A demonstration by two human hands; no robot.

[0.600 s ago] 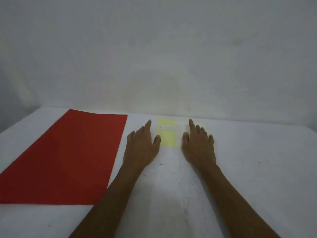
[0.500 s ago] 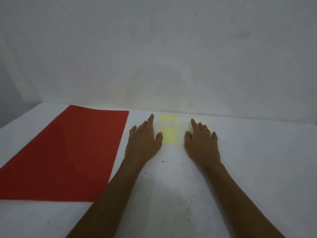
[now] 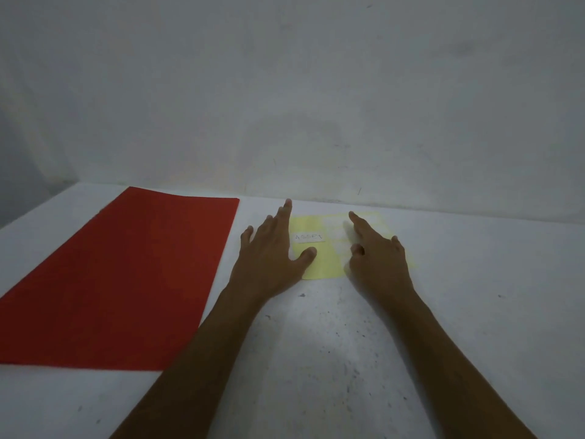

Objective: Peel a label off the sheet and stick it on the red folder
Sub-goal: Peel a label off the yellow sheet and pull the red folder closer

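Note:
A red folder (image 3: 126, 274) lies flat on the left of the white table. To its right, near the wall, lies a pale yellow label sheet (image 3: 326, 261) with a white handwritten label (image 3: 309, 237) on its left column. My left hand (image 3: 272, 255) rests flat at the sheet's left edge, thumb on the sheet just below the white label. My right hand (image 3: 376, 255) lies over the sheet's right part, index finger stretched forward, thumb tucked toward the middle. Neither hand holds anything.
The white table (image 3: 316, 343) is speckled with small dark marks and runs back to a plain grey wall (image 3: 316, 90). The table's left edge shows at the far left.
Both hands have slid forward onto the sheet. My left thumb now lies on the yellow sheet under the label, and my right index finger points further ahead.

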